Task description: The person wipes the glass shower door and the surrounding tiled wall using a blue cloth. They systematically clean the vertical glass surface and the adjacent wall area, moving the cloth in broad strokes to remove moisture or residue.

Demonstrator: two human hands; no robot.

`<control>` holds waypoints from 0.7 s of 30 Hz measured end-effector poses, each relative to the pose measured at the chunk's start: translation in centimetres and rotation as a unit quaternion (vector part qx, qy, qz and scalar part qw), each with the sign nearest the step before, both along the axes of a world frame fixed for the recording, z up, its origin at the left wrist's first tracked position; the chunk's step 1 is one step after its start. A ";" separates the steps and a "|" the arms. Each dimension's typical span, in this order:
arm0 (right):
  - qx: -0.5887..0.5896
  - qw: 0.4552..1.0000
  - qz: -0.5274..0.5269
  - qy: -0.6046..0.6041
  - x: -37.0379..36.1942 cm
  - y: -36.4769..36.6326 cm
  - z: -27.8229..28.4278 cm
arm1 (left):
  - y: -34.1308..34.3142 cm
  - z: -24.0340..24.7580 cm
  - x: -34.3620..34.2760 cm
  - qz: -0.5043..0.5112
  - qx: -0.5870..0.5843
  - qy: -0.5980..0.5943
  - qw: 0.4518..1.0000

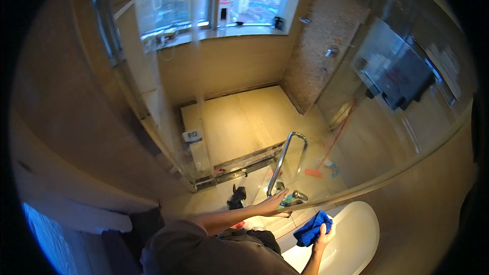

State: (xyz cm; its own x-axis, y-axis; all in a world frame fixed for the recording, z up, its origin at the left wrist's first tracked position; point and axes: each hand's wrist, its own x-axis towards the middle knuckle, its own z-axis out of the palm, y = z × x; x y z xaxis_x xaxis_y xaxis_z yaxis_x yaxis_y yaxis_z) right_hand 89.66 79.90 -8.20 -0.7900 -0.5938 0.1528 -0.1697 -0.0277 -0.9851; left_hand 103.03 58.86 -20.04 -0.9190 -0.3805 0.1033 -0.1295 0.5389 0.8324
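Note:
My right hand [325, 238] is closed around a bunched blue cloth [311, 228], held over the rim of a white bathtub [360, 231]. My left hand [275, 205] reaches out with its fingers extended, at the edge of a clear glass panel [377, 137]. Just beyond those fingers rises a curved metal handle [279, 165]. A round metal fitting [299, 195] sits close by on the glass. Whether the left palm presses on the glass, I cannot tell.
A red-handled floor tool [337, 142] leans behind the glass. A dark object [236, 197] lies on the floor tiles. Past a low sill [244, 162] is a shower floor [239, 122]. Small items stand on the window ledge [224, 31]. A shower valve [331, 51] is wall-mounted.

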 end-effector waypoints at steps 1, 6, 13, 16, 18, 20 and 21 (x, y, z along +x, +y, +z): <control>0.013 0.999 0.019 -0.030 -0.3 0.3 -0.3 | 0.5 1.4 0.6 0.029 0.022 0.024 0.999; 0.119 0.991 0.038 -0.050 0.8 -2.5 -2.2 | 0.8 3.9 6.1 0.170 0.052 0.088 0.980; 0.075 0.984 0.160 0.003 2.7 -8.5 -3.0 | -1.7 4.6 9.9 0.378 0.046 0.118 0.917; 0.084 0.973 0.213 0.005 3.1 -8.9 -2.8 | -4.3 3.3 10.5 0.502 0.007 0.159 0.850; 0.096 0.968 0.232 -0.022 2.3 -8.9 -4.6 | -6.3 4.5 11.2 0.535 0.014 0.171 0.827; 0.107 0.970 0.217 -0.039 1.1 -8.0 -5.9 | -7.5 5.2 10.5 0.565 -0.025 0.195 0.801; 0.113 0.970 0.212 -0.046 0.9 -7.5 -6.5 | -8.3 5.1 10.6 0.576 -0.030 0.187 0.795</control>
